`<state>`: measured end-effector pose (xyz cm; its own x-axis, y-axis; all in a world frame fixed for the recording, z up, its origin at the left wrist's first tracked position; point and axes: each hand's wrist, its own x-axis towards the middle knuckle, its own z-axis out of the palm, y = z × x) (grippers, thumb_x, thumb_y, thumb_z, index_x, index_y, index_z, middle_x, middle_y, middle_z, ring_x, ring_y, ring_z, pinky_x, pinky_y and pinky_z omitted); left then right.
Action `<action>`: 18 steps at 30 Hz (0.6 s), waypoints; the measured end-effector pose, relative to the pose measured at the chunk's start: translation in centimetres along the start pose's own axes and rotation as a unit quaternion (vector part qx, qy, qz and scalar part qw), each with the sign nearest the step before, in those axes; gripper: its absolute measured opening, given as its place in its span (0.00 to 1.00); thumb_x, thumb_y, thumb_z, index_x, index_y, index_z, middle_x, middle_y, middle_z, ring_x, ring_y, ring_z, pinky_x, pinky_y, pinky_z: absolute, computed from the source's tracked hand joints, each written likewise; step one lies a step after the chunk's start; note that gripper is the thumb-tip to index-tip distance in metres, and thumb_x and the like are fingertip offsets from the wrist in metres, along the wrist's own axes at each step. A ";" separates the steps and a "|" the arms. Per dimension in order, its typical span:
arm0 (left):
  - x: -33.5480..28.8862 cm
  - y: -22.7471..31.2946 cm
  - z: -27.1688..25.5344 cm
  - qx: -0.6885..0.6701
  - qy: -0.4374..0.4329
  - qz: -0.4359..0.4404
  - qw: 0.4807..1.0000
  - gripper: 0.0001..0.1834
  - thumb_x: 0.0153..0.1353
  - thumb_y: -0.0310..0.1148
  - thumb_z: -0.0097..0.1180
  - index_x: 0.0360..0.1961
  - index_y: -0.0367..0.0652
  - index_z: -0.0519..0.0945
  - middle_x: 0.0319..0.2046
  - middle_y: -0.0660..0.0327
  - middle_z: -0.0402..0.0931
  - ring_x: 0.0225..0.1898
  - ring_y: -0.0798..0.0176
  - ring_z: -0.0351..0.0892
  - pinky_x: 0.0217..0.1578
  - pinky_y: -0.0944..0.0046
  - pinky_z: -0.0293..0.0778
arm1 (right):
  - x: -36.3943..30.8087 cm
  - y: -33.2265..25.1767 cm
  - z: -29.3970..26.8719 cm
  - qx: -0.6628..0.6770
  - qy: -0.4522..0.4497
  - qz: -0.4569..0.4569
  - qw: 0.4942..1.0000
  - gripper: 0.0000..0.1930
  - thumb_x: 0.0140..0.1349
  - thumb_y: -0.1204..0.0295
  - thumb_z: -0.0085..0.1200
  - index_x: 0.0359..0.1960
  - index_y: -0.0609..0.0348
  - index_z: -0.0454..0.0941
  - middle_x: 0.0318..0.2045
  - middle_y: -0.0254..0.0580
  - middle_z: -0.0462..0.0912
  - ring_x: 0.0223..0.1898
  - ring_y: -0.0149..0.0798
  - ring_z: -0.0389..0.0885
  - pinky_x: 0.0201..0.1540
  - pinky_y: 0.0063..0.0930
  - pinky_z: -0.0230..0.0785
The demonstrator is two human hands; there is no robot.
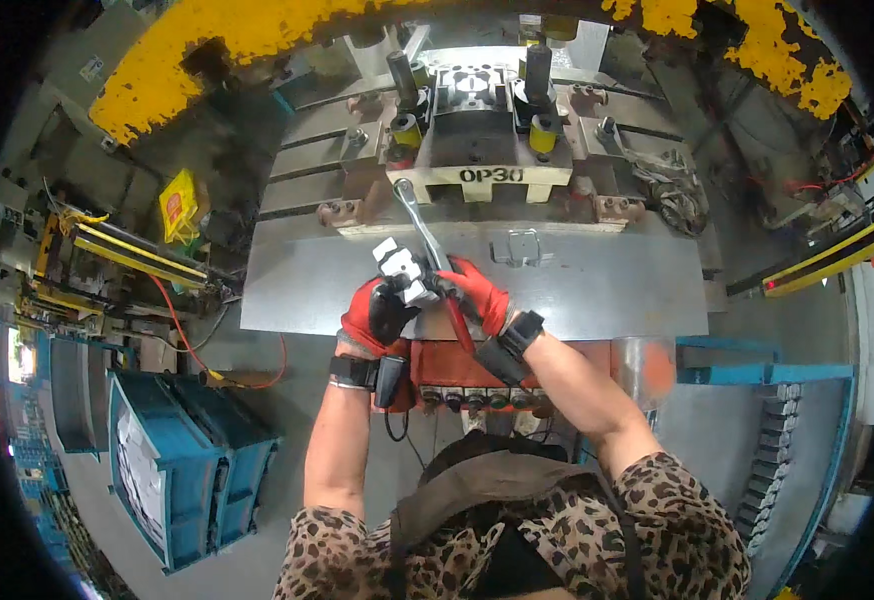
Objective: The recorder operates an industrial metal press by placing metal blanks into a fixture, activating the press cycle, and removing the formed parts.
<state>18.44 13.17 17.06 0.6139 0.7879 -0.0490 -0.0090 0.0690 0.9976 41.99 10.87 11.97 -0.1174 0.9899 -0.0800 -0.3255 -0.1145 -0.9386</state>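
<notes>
Head view, left hand: the left hand, in a red and black glove, is curled shut around a small bright metal part that sticks up and out of the fist.
Head view, right hand: the right hand, gloved the same, is closed on the lower end of a long metal tool; the two hands touch each other.
Metal part: silvery, blocky and stepped, with shiny flat faces; it sits just above the left hand's fingers and against the tool's shaft.
Long tool: a slim, polished steel handle running up and to the left from the right hand, its rounded head reaching the front edge of the press die.
Press die: a dark steel block on a pale base, with upright black posts and yellow collars on both sides.
Steel plate: a broad, flat, dull grey steel plate lies under the hands, with a small wire handle near its middle.
Control box: a red control box with a row of buttons sits below the wrists.
Blue crates: blue plastic crates stand at the person's left; one holds pale flat pieces, the rest cannot be made out.
Right tray: a blue tray holds a stacked row of small grey parts.
Press frame: a yellow press frame with chipped paint arches overhead.
</notes>
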 end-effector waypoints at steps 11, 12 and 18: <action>1.5 1.2 -0.1 -0.278 0.061 -0.134 0.949 0.19 0.80 0.41 0.61 0.65 0.46 0.82 0.53 0.64 0.84 0.57 0.60 0.85 0.60 0.46 0.84 | -0.7 0.5 0.1 -0.053 0.014 0.070 0.996 0.29 0.75 0.56 0.66 0.68 0.65 0.81 0.56 0.47 0.89 0.55 0.40 0.86 0.62 0.38 0.78; 2.0 2.5 0.7 -0.210 0.137 -0.186 0.950 0.20 0.81 0.41 0.61 0.67 0.45 0.81 0.55 0.64 0.84 0.55 0.60 0.86 0.60 0.49 0.84 | -1.1 0.5 -0.8 -0.096 0.021 0.040 0.994 0.31 0.75 0.54 0.66 0.69 0.65 0.80 0.57 0.49 0.89 0.57 0.43 0.85 0.62 0.39 0.77; 4.9 -2.8 -2.6 -0.102 0.214 0.011 0.971 0.26 0.74 0.24 0.68 0.72 0.37 0.79 0.53 0.62 0.89 0.51 0.66 0.87 0.54 0.62 0.83 | -2.4 0.7 -1.5 -0.190 0.077 -0.018 0.979 0.32 0.74 0.50 0.66 0.65 0.66 0.81 0.59 0.57 0.88 0.59 0.50 0.85 0.64 0.42 0.76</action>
<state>19.41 18.41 13.86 0.2280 0.9698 -0.0865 -0.2012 0.1339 0.9704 43.46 8.50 11.01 0.0400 0.9970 -0.0668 0.0500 -0.0688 -0.9964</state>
